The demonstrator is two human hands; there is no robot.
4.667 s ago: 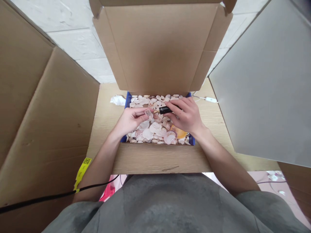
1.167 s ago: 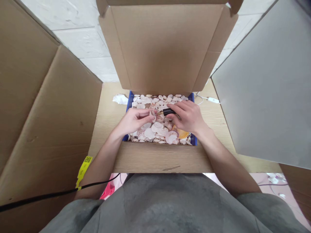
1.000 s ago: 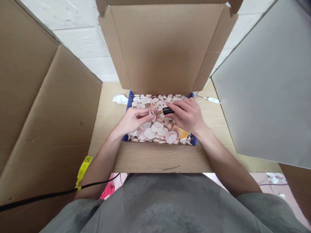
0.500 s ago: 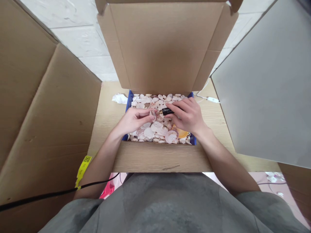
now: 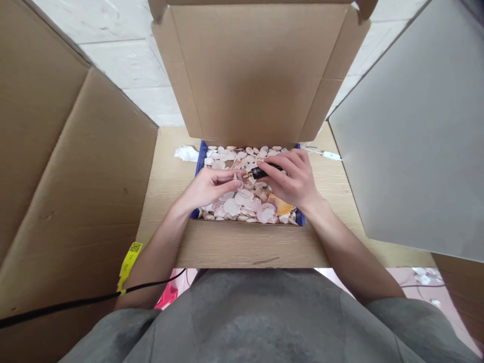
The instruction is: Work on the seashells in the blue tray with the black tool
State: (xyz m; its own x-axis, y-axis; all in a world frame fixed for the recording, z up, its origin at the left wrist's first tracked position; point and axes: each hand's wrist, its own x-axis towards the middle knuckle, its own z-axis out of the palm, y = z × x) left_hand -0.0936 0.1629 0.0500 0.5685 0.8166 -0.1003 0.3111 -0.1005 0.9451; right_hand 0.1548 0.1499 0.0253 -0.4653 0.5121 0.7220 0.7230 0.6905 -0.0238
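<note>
My left hand (image 5: 209, 185) pinches a small pale seashell (image 5: 238, 178) between thumb and fingertips. In my right hand (image 5: 293, 179) is a black mini hand drill (image 5: 258, 173) with a brass chuck, its front end pointing left at the shell. The bit is too fine to make out, so I cannot tell whether it touches the shell. Both hands are above a shallow blue-sided box (image 5: 300, 218) filled with white and pinkish seashells (image 5: 230, 206). A yellow-orange scallop shell (image 5: 280, 204) lies below my right hand.
The raised cardboard lid (image 5: 257, 75) stands behind the box. Crumpled white tissue (image 5: 186, 153) lies left of it; a white inline switch (image 5: 331, 156) on a cord lies right. Cardboard (image 5: 94, 151) and a grey panel (image 5: 416, 141) flank the table (image 5: 242, 247). A black cable (image 5: 75, 304) crosses my left arm.
The drill has tilted a little and its brass front end shows more clearly. The shell has turned slightly in my left fingers. My right fingers have shifted along the drill.
</note>
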